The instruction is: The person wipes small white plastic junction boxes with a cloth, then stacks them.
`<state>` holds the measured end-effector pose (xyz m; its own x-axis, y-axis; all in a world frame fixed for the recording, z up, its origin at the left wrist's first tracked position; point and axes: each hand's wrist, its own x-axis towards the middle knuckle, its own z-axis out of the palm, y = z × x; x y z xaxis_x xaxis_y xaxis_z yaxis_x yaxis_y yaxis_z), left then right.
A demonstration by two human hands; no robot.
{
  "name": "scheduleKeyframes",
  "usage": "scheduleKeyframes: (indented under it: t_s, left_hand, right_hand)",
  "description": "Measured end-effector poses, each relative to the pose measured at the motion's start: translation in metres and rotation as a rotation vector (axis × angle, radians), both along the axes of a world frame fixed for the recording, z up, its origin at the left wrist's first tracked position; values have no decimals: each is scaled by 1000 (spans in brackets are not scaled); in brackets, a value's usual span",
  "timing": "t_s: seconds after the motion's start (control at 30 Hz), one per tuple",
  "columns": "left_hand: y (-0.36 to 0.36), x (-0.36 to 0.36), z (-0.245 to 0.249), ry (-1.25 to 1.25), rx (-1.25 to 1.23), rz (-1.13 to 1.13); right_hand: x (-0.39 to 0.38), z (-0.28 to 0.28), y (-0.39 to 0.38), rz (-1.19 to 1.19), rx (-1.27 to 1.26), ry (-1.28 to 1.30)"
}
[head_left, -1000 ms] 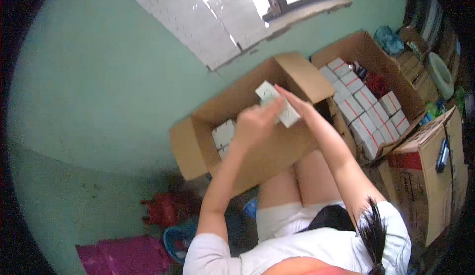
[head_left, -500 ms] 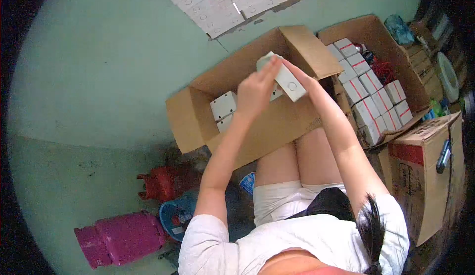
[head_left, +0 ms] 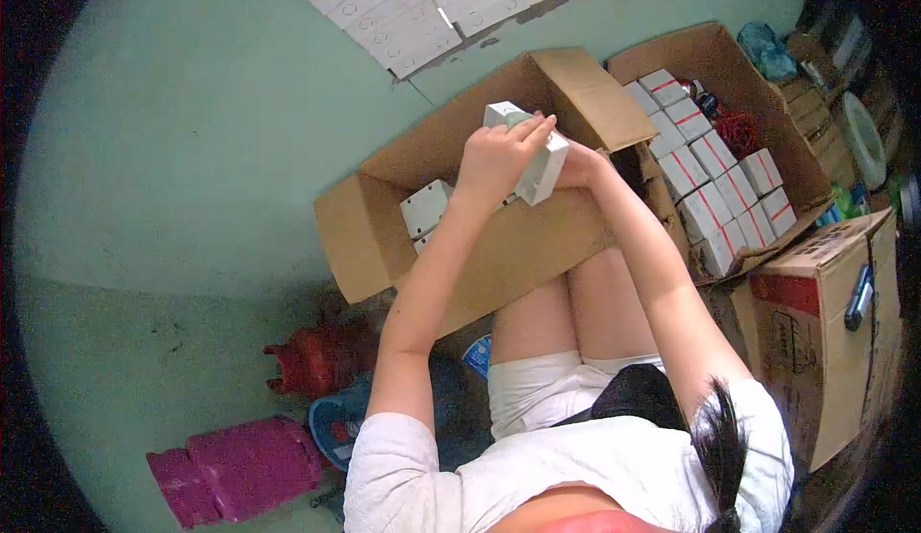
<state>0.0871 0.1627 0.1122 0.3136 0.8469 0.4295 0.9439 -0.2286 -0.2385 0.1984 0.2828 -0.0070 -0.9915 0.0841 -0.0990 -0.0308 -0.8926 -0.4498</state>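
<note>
A white rectangular box (head_left: 545, 173) is held tilted above the open cardboard carton. My right hand (head_left: 578, 162) grips it from the right side, its fingers partly hidden behind the box. Across the box's upper face lies my left hand (head_left: 501, 159), fingers closed together and pressed down. Under those fingers shows a small pale green piece (head_left: 519, 119) that looks like cloth; most of it is covered. Inside the cardboard carton (head_left: 499, 264), more white boxes (head_left: 425, 209) with dark dots lie below my left forearm.
A second carton (head_left: 672, 53) on the right holds several white boxes with red stripes (head_left: 713, 154) and red wire (head_left: 737, 133). A closed carton (head_left: 835, 341) bears a dark handheld item (head_left: 860, 298). Gas cylinders, magenta (head_left: 235, 471) and red (head_left: 321, 360), stand at lower left.
The white box has turned in my hands, so its face with the circle no longer shows. My right hand has moved lower along its side; my left hand has shifted slightly down.
</note>
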Motion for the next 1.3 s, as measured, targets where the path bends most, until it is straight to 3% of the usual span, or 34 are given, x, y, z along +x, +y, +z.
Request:
scheduleKeyframes:
  t_s: [0.07, 0.1, 0.17, 0.2, 0.27, 0.3, 0.37, 0.43, 0.47, 0.53, 0.67, 0.73, 0.83, 0.97, 1.03, 1.07, 1.13, 1.17, 1.23, 1.3]
  left_hand:
    - [0, 6, -4, 33, -78, 65]
    - [-1, 11, -5, -101, -26, 29]
    - [-4, 11, -13, -240, 19, -8]
    - [-8, 7, -22, -365, 101, 19]
    - [-12, -4, -28, -491, 179, 51]
    - [-14, -12, -27, -346, 110, 55]
    - [-19, -25, -27, -200, 36, 68]
    - [-18, -37, -29, 89, -24, -42]
    - [-15, -42, -29, 84, -28, -38]
    - [-12, -50, -30, 305, 35, -97]
    - [-13, -48, -34, 416, 5, -48]
    - [-21, -42, -41, 513, -291, 107]
    - [-29, -38, -52, 469, -435, 200]
    - [-18, -42, -27, 480, -262, 62]
    - [-13, -43, -19, 622, -38, -19]
    - [-15, -39, -23, 620, -38, -17]
    - [-20, -27, -36, 640, -291, 234]
    - [-20, -26, -37, 638, -296, 232]
    - [-19, -28, -39, 170, -552, 354]
    - [-15, -35, -30, 69, -648, 343]
  right_hand:
    - [3, -20, 8, 59, -68, 134]
    - [-1, -29, 12, 57, -71, 137]
    - [-4, -38, 15, -114, -324, -90]
    - [-4, -37, 17, -114, -330, -95]
    - [-6, -27, 20, 110, -195, 187]
    - [-4, -11, 14, 113, -201, 186]
    - [2, 19, 0, -55, -19, -131]
    - [-5, 5, 6, -43, -42, -163]
    - [-8, 4, 8, -28, -15, -185]
    - [-7, -2, 8, -19, 19, -216]
    - [-12, -15, 14, 27, 18, -224]
    - [-8, 8, 5, 25, 33, -247]
    - [-8, 20, 2, 20, 81, -290]
    - [-12, 3, 9, 79, 34, -210]
    - [-10, 1, 5, 20, 49, -266]
    - [-6, 17, -3, -35, 180, -338]
    - [-2, 23, -4, -92, 305, -411]
    - [-4, 19, -2, -91, 256, -426]
    - [-7, 12, 1, -85, 204, -444]
    - [-6, 7, 4, 10, 221, -322]
